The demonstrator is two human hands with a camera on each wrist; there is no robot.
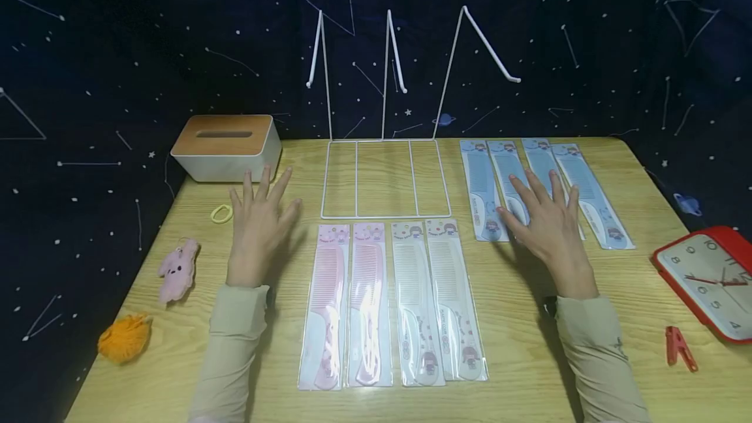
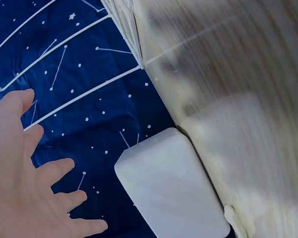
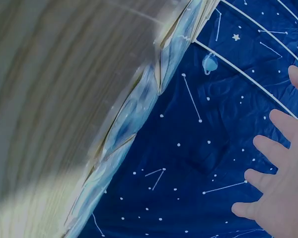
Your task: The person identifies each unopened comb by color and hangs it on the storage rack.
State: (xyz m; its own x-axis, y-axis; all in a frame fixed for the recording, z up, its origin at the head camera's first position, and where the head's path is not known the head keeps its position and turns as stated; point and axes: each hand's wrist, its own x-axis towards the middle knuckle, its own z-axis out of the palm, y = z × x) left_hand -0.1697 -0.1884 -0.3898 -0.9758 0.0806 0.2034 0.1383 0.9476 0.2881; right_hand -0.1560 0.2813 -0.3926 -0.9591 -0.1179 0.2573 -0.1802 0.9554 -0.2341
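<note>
My left hand (image 1: 258, 230) is held with fingers spread over the left part of the table, holding nothing. My right hand (image 1: 549, 234) is likewise spread, its fingertips overlapping the blue packaged combs (image 1: 483, 188) in the head view. Between the hands lie two pink packaged combs (image 1: 329, 279) and two white packaged combs (image 1: 411, 292), side by side in clear sleeves. Behind them is a white wire rack (image 1: 384, 217) with three tall prongs. In the left wrist view, the spread left hand (image 2: 35, 173) appears at the left; the right hand (image 3: 283, 153) shows in the right wrist view.
A tissue box (image 1: 226, 166) with a wooden lid stands at back left. Down the left side lie a yellow hair tie (image 1: 214, 217), a pink plush keychain (image 1: 178, 273) and an orange pompom (image 1: 125, 338). A red clock (image 1: 705, 273) and red clip (image 1: 675, 348) are at right.
</note>
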